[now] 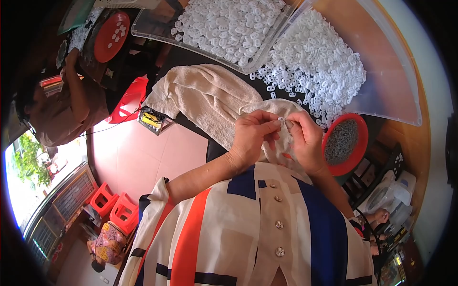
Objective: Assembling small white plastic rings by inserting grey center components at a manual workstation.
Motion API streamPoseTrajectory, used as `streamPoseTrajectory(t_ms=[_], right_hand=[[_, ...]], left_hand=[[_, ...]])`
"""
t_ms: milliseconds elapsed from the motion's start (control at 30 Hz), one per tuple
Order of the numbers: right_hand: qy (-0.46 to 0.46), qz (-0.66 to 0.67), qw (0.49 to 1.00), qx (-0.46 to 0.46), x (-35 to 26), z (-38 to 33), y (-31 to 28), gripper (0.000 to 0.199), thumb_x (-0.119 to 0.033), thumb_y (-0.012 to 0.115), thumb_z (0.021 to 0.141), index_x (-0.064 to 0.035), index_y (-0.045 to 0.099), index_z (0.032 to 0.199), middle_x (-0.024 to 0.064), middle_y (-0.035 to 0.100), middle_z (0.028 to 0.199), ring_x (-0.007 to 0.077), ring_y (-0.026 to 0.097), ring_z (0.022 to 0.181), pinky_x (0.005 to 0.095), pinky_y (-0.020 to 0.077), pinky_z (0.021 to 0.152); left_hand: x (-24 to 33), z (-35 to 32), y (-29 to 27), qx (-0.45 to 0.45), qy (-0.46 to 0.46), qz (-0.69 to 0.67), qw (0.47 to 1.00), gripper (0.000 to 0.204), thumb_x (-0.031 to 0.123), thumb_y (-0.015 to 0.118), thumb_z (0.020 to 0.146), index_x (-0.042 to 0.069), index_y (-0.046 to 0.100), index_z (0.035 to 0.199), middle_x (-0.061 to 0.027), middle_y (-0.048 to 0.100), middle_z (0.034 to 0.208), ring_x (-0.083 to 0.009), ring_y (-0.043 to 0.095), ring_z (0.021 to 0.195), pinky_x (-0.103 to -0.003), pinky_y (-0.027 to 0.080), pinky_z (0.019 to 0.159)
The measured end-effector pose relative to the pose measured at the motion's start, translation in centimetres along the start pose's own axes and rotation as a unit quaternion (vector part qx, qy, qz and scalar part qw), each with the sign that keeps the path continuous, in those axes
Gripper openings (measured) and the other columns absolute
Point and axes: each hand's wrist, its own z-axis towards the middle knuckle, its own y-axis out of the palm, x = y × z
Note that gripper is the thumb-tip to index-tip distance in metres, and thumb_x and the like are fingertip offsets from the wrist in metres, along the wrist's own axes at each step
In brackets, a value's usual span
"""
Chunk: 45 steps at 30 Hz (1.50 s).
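Both hands meet over the beige towel (pixel 210 97) on my lap: left hand (pixel 250 138) and right hand (pixel 305 140) pinch one small white plastic piece (pixel 281 119) between fingertips. I judge a steady, light grip near the red bowl (pixel 355 164) serves best.

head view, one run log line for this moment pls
left hand pinching small white piece | right hand pinching same piece | over beige towel | red bowl at right | white pieces pile beyond
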Motion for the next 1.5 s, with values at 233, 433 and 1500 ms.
streamPoseTrajectory(t_ms=[233, 433, 1500], right_hand=[[0.02, 0.013, 1.0, 0.01, 0.3, -0.4, 0.2, 0.002, -0.002, 0.058, 0.09, 0.0004, 0.057, 0.091, 0.0028, 0.053, 0.076, 0.0081, 0.047, 0.066, 0.0227, 0.041, 0.058], [-0.008, -0.009, 1.0, 0.012, 0.2, -0.4, 0.1, 0.002, -0.001, 0.058, 0.09, 0.0004, 0.057, 0.091, 0.0046, 0.055, 0.076, 0.0109, 0.049, 0.065, 0.024, 0.0418, 0.058], [-0.085, -0.071, 0.994, 0.016, 5.0, 3.8, 3.6, 0.011, 0.003, 0.058, 0.084, -0.0025, 0.061, 0.093, 0.0102, 0.063, 0.081, 0.0189, 0.061, 0.067, 0.0296, 0.0463, 0.059]], left_hand=[[0.3, 0.2, -0.1, -0.014, -0.035, 0.025, 0.999, 0.01, 0.006, 0.065, 0.086, -0.003, 0.06, 0.091, -0.008, 0.063, 0.075, -0.0139, 0.059, 0.059, -0.027, 0.049, 0.047], [0.4, 0.4, -0.6, -0.032, -0.017, 0.057, 0.998, 0.012, 0.008, 0.064, 0.087, -0.003, 0.061, 0.089, -0.008, 0.063, 0.076, -0.0135, 0.059, 0.059, -0.027, 0.049, 0.047], [-1.2, 1.6, -5.0, 0.065, 0.0, 0.022, 0.998, 0.009, 0.008, 0.061, 0.088, 0.0, 0.059, 0.086, -0.0077, 0.059, 0.07, -0.0147, 0.056, 0.055, -0.026, 0.044, 0.044]])
